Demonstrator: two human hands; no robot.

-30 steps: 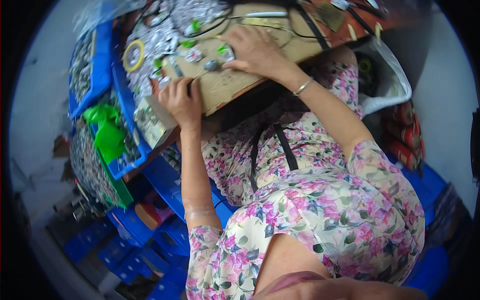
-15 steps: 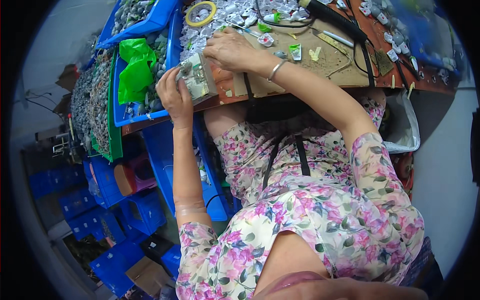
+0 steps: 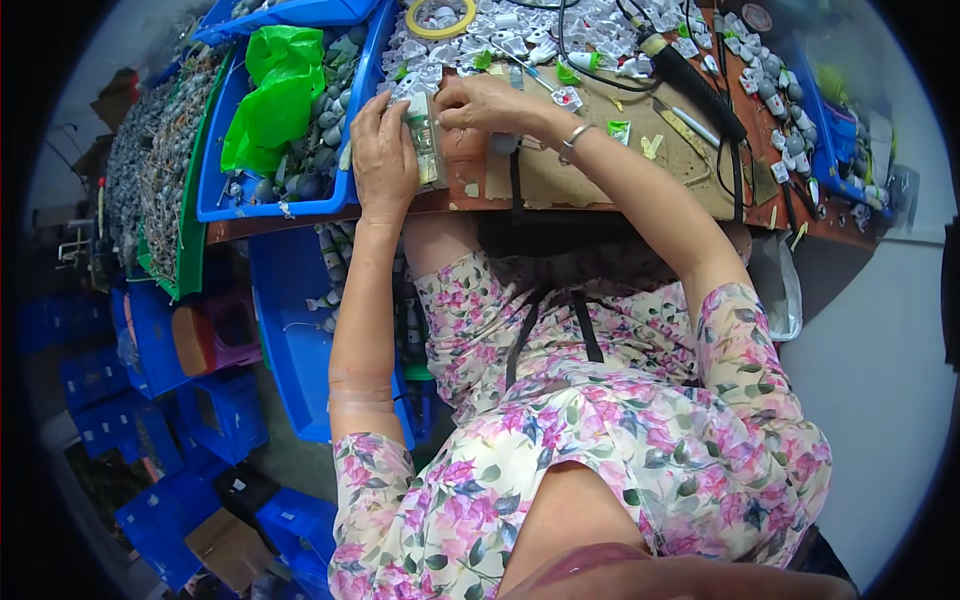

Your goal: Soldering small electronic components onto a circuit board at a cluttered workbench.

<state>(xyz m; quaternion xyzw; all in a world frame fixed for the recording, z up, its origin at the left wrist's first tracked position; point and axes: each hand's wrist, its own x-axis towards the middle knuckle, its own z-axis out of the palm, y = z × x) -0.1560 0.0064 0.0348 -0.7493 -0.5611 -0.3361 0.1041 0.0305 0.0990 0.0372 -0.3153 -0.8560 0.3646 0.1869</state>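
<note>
Upper centre of frame: left hand [image 3: 382, 150] and right hand [image 3: 487, 102] both grasping small greenish block [image 3: 424, 150] at workbench [image 3: 600, 185] edge; blue bin [image 3: 290, 205] just left.

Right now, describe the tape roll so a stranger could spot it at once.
Start at the brown worktable and go to its far edge, above the left hand. There the tape roll lies flat among small white parts: the only yellow ring.
</note>
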